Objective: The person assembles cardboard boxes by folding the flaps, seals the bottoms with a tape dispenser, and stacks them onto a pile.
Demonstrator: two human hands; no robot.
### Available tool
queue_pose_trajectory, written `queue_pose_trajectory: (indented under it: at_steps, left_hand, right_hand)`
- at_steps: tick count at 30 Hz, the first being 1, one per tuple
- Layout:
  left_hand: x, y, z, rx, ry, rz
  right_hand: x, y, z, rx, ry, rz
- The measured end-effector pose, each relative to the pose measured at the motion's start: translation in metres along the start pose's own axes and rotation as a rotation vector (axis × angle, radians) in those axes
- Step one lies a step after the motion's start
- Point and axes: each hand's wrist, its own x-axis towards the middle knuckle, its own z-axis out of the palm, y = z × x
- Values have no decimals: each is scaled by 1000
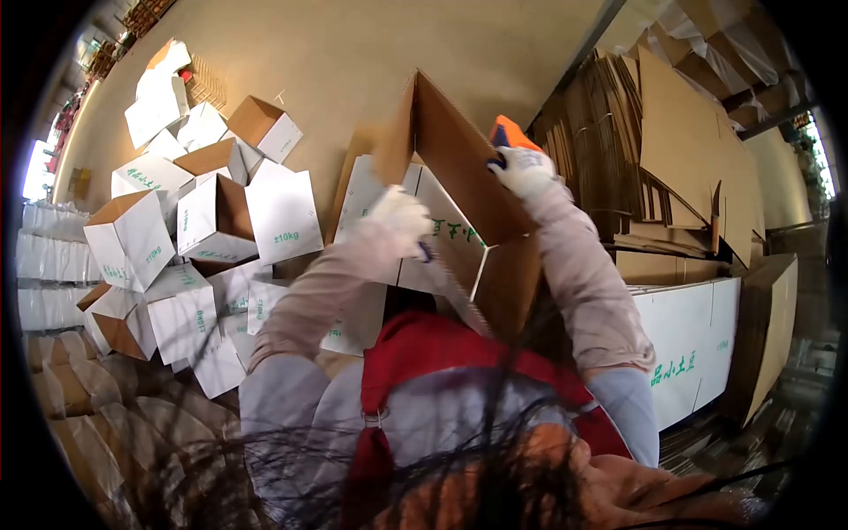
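Observation:
An open cardboard box, brown inside with white outer faces, stands tilted between my hands. My left hand, in a white work glove and slightly blurred, is closed at the box's left side. At the top of the right panel is my right hand, gloved in white with dark blue fingers. It is closed around an orange hand-held object, mostly hidden by the glove, and also touches the panel. Behind my left hand are white box faces with green lettering.
To the left lies a heap of opened white boxes. Flattened brown cardboard leans in stacks at the right. A white stack with green print stands by my right side. Plastic-wrapped bundles line the far left; concrete floor lies ahead.

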Motion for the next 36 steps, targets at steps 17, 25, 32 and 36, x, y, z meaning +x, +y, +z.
queue_pose_trajectory:
  at_steps: [17, 25, 32, 36]
  left_hand:
    - [27, 175, 10, -744, -520, -29]
    - [86, 83, 100, -504, -740, -167]
    - [77, 15, 9, 292, 226, -350]
    - [53, -60, 3, -348, 61, -807]
  right_hand:
    - [-106, 9, 31, -46, -1, 19]
    - [-100, 12, 44, -64, 101, 35]
    - [-102, 19, 47, 41, 214, 31]
    - [-101, 27, 61, 85, 291, 40]
